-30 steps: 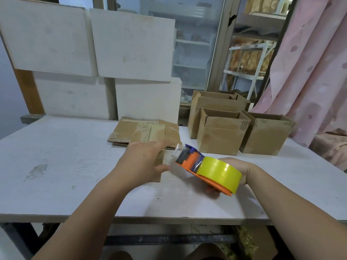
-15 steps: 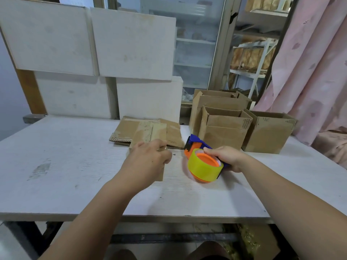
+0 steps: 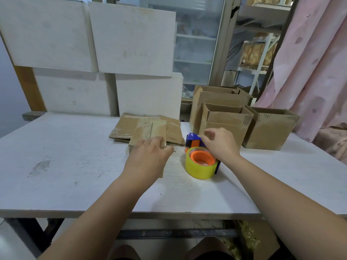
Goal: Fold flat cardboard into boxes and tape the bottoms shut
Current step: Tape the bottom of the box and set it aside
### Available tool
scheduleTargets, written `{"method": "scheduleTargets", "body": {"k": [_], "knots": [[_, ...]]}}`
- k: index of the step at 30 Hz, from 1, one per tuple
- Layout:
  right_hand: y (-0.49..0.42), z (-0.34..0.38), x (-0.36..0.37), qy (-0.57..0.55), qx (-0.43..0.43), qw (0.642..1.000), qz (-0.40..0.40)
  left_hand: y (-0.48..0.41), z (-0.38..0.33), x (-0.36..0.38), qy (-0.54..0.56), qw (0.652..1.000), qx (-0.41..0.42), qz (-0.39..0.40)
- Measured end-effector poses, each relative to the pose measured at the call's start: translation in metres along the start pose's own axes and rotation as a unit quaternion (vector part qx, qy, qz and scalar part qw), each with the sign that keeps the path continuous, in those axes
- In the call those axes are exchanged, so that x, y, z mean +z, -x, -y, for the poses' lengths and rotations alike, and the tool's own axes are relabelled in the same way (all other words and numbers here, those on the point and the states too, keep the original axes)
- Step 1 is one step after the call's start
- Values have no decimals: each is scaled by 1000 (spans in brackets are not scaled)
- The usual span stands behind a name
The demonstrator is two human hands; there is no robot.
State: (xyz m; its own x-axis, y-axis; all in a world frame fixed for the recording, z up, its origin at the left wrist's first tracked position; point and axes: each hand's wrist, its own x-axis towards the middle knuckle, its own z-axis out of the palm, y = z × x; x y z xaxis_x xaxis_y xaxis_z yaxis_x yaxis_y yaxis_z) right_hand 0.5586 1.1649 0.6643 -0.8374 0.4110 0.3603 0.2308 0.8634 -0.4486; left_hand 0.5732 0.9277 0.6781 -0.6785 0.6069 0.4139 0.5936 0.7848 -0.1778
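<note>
A flat cardboard piece lies on the white table, overlapping a stack of flat cardboard behind it. My left hand lies over the piece, and its curled fingers grip the piece's right edge. An orange and blue tape dispenser with a yellow tape roll rests on its side on the table just to the right. My right hand hovers over its handle end with loose fingers, holding nothing.
Three folded open-top boxes stand at the back right: a front one, a right one and a taller one behind. White boards lean against the wall behind the table. A pink curtain hangs at the right.
My right hand lowered the tape dispenser, set it on the table beside the cardboard and let go. My left hand stayed on the flat cardboard piece.
</note>
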Motion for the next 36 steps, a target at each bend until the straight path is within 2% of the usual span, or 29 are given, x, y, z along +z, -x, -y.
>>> {"method": "scheduleTargets", "body": {"k": [3,6,8,11,15,20,23,27,29,31,33,35,36], "knots": [[12,20,-5,-49,-86,995,-19,1,-2,1,-7,1000,4,28],[34,44,-6,-123,-141,982,-4,2,-1,4,-17,999,32,-8],[50,58,-5,-207,-129,969,24,2,1,5,26,999,26,-15],[68,74,8,-344,-65,933,80,2,8,3,91,995,9,-47],[85,85,33,-421,-6,904,81,-3,15,1,125,990,-50,-49],[106,84,48,-401,-10,911,91,-3,10,2,83,993,-67,-47],[106,81,44,-379,-22,923,62,-3,14,8,83,993,-70,-51],[93,84,29,-355,-92,930,33,-4,11,10,55,995,-57,-64],[87,83,28,-319,-137,937,36,-2,11,7,111,988,-58,-86],[83,79,30,-276,-190,942,39,4,18,8,186,976,-6,-117],[79,74,33,-242,-228,942,38,12,30,13,188,966,31,-176],[76,70,32,-221,-243,943,45,22,40,16,266,936,-30,-228],[74,70,30,-214,-246,944,50,27,42,12,341,906,-90,-234]]}}
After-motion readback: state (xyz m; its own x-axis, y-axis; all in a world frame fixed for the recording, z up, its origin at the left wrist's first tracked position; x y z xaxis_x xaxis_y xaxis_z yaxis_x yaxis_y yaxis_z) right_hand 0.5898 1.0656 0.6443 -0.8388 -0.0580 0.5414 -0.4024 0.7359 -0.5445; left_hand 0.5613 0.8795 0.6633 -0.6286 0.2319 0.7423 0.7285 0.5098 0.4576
